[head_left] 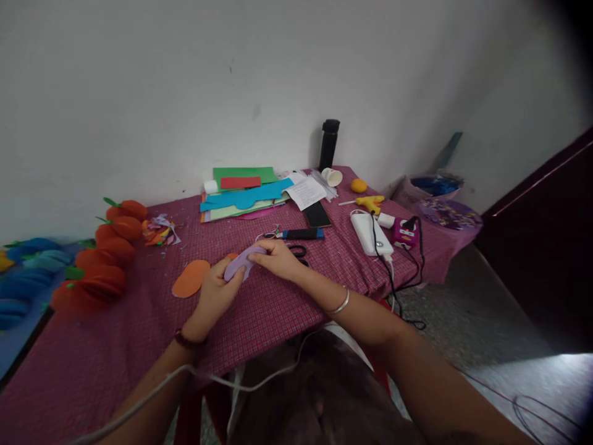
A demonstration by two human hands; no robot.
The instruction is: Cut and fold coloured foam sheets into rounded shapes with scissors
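Note:
Both my hands meet over the checked red tablecloth (278,309), pinching one folded purple paper piece (241,262). My left hand (217,289) grips its lower left end with curled fingers. My right hand (277,257) presses its upper right end with the fingers closed on it. An orange paper oval (191,278) lies flat just left of my left hand. Black-handled scissors (299,251) and a blue-and-black cutter (302,234) lie just behind my right hand.
Orange paper pumpkins (109,247) and blue ones (28,266) line the left. Coloured paper sheets (245,193), a black bottle (328,144), a paper cup (332,177), a yellow glue gun (369,203), a white power bank (371,233) with cables and a phone (317,214) lie behind.

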